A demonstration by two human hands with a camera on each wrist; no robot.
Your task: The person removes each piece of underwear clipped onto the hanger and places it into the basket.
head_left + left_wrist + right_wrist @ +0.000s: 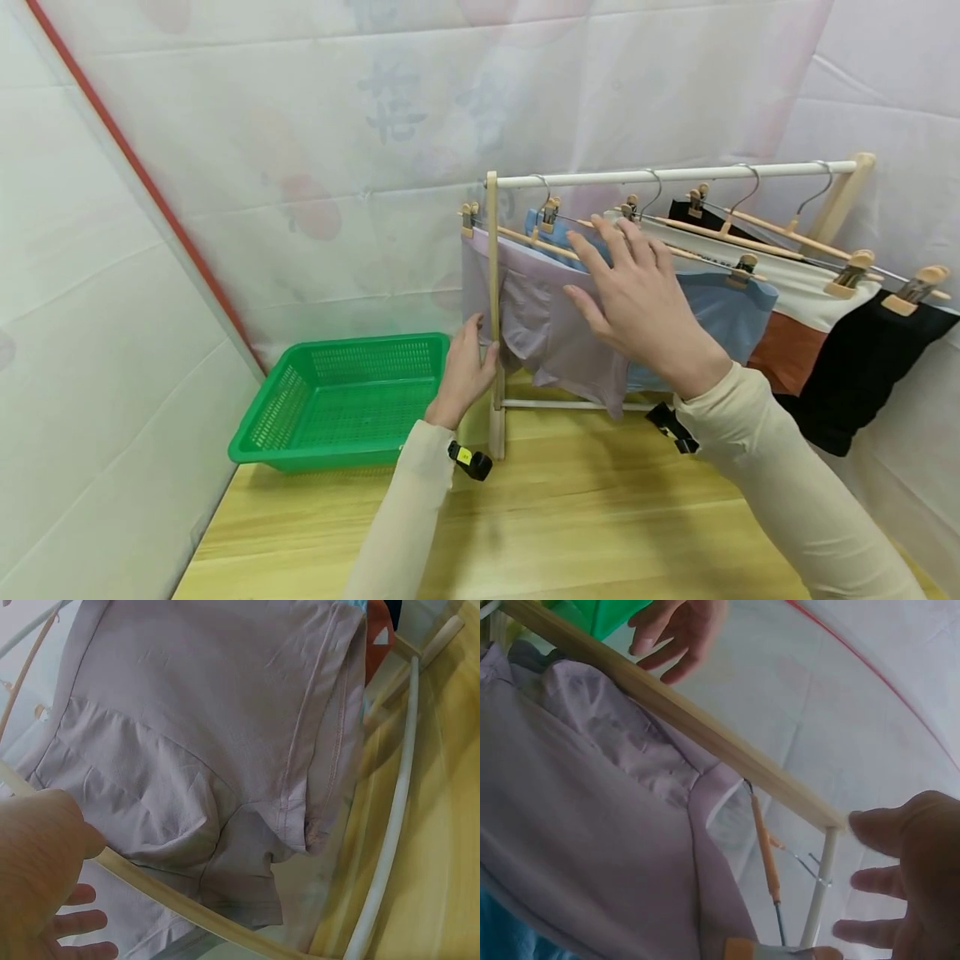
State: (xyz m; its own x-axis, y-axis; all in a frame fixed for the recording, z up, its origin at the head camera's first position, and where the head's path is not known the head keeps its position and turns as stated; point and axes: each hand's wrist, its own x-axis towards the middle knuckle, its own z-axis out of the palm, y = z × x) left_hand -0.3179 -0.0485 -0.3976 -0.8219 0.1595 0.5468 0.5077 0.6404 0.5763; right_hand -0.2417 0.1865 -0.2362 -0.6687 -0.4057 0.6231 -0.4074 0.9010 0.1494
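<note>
Wood-grained tabletop [570, 533] below, my left grip [465, 375] and right grip [645, 312] hover, fingers apart, near creased lilac shorts [543, 325].

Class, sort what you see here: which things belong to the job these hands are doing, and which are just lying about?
Part of the job, it seems:
lilac shorts, by the right hand
their hanger
rack, its post by the left hand
blue shorts, black shorts, hanging too
basket, probably: empty, nearby

Just there:
table
sheeting
</note>
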